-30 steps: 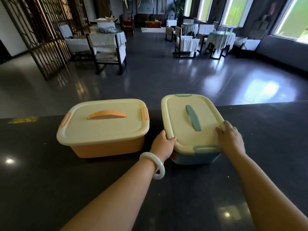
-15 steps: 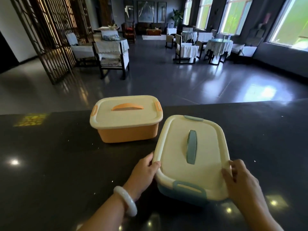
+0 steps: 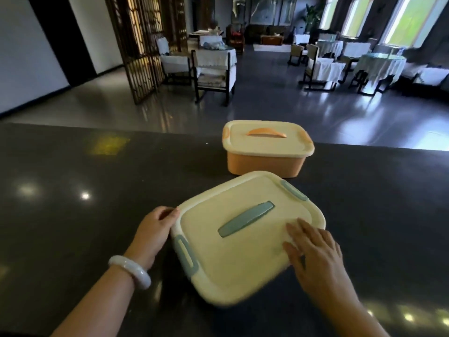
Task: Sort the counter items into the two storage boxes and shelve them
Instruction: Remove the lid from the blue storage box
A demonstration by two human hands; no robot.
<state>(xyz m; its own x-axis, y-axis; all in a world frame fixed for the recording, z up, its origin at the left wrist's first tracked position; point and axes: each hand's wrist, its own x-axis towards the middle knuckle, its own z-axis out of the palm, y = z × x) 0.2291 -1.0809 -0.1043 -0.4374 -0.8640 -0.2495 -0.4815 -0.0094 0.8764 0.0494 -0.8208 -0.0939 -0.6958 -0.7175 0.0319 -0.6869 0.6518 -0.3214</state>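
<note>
A: How is the blue-handled box (image 3: 247, 237) being held?

B: Its left edge is gripped by the left hand (image 3: 155, 229), fingers curled round the rim beside the blue side latch (image 3: 185, 256). The right hand (image 3: 315, 256) is laid flat on the cream lid, fingers spread and straight, nothing pinched.

A: And where is the box placed?

B: It is seen on the dark counter (image 3: 73, 215), near the front edge, turned at an angle. Its underside is hidden, so whether it is fully set down cannot be told.

A: What is found beyond it?

B: The orange box (image 3: 267, 149) is set just behind, lid closed, close to the far edge of the counter. A white bangle (image 3: 130, 271) is worn on the left wrist. Cloth-covered tables and chairs (image 3: 213, 69) are seen across the floor behind.
</note>
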